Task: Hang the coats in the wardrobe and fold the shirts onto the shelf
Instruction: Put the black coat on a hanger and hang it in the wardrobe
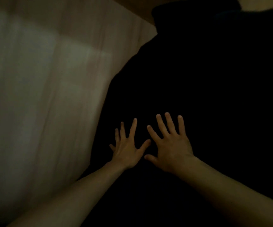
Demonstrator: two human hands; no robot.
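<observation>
Black garment (198, 82), shirt or coat we cannot tell, lies across the right side of the sheet (34, 82) under our left hand (126, 152) and right hand (172, 149), both flat, fingers wide, gripping nothing; in this gloom we may fold over an unseen sleeve.

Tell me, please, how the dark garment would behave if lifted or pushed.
The dark garment probably flops when lifted: it lies spread flat over the pale sheet. Pushed by the flat left hand and right hand, it would likely bunch, not slide.
</observation>
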